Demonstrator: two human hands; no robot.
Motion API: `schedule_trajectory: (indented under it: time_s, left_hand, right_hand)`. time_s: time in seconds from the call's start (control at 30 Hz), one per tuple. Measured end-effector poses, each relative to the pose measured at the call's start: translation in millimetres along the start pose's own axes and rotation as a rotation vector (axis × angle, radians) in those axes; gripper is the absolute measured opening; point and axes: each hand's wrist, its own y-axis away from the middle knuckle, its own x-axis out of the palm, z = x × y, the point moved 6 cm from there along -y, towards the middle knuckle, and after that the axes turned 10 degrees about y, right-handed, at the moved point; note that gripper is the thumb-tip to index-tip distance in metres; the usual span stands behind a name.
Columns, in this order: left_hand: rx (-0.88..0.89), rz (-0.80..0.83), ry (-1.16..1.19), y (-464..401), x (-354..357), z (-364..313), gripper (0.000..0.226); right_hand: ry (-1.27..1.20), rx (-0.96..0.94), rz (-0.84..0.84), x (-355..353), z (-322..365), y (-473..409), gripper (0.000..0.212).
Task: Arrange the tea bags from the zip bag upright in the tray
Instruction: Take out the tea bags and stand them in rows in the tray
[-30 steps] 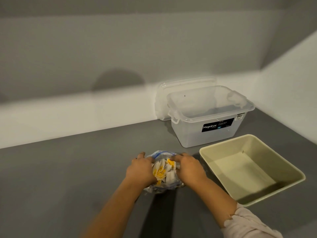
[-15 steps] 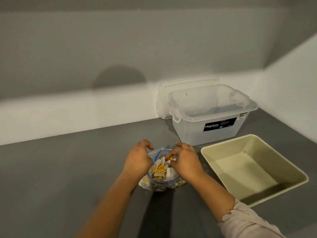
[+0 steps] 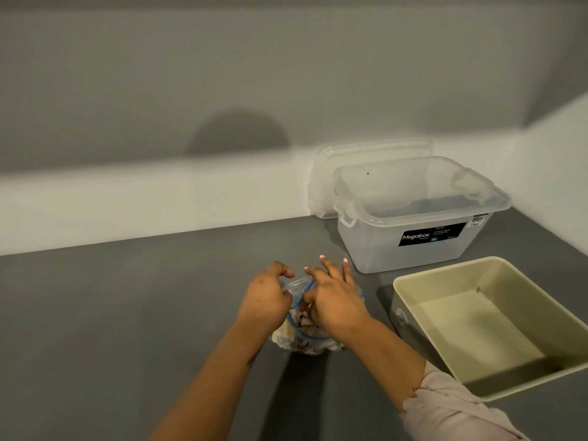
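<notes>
1. Grey counter (image 3: 127, 313) in a corner of plain pale walls; dim light.
2. Landmark: beige tray (image 3: 566, 316), nothing in it. Clear storage box (image 3: 413, 249) just behind the tray, its lid (image 3: 321, 173) leaning on the wall behind that.
3. Zip bag (image 3: 305, 340) sits on the counter left of the tray, near but not touching. Tea bags (image 3: 288, 331) are all inside it, a jumbled pile, none upright.
4. My left hand (image 3: 262, 300) is on the bag's mouth on the side away from the tray, fingers curled at the blue zip edge; looks like a pinch, can't confirm.
5. My right hand (image 3: 334, 300) is at the mouth on the tray side, thumb and forefinger tucked down in, other fingers splayed. Can't tell if it has a tea bag.
6. Handling, my guess: the bag is thin, floppy, slippery film, so hold it by the stiffer zip rim. Tea bags are light, flat paper, crease easily; pinch one by its top edge, gently.
7. Task barely begun.
</notes>
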Motion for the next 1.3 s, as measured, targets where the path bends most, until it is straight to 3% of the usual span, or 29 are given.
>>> schedule_trajectory:
  time_s: [0.13,0.27,0.43,0.67,0.9,1.0,1.1,1.2,1.3]
  left_hand:
    - [0.009,0.004,-0.004,-3,0,0,0.026]
    - [0.079,0.012,0.019,-6,-6,-9,0.021]
    - [0.149,0.185,0.256,-11,-10,-33,0.022]
    - [-0.025,0.553,0.616,-12,6,-38,0.026]
    - [-0.209,0.712,0.944,-5,12,-34,0.024]
    - [-0.219,0.601,0.96,-7,8,-29,0.017]
    - [-0.187,0.375,0.911,-15,-3,-18,0.013]
    - [-0.182,0.216,0.846,-19,-10,-7,0.011]
    - [-0.185,0.154,0.82,-16,-11,-1,0.013]
  right_hand:
    - [-0.158,0.075,-0.046,0,-16,2,0.013]
    - [-0.491,0.223,-0.143,-5,-37,1,0.008]
    - [-0.904,0.233,-0.134,-31,-47,-1,0.027]
    - [-1.291,0.168,-0.146,-51,-42,-4,0.026]
    - [-1.485,0.186,-0.121,-42,-43,-5,0.019]
    - [-1.432,0.251,-0.191,-35,-48,-4,0.012]
    - [-1.082,0.412,-0.284,-24,-58,1,0.004]
    - [-0.684,0.358,-0.114,-11,-47,4,0.003]
    - [-0.219,0.223,0.01,-4,-29,3,0.016]
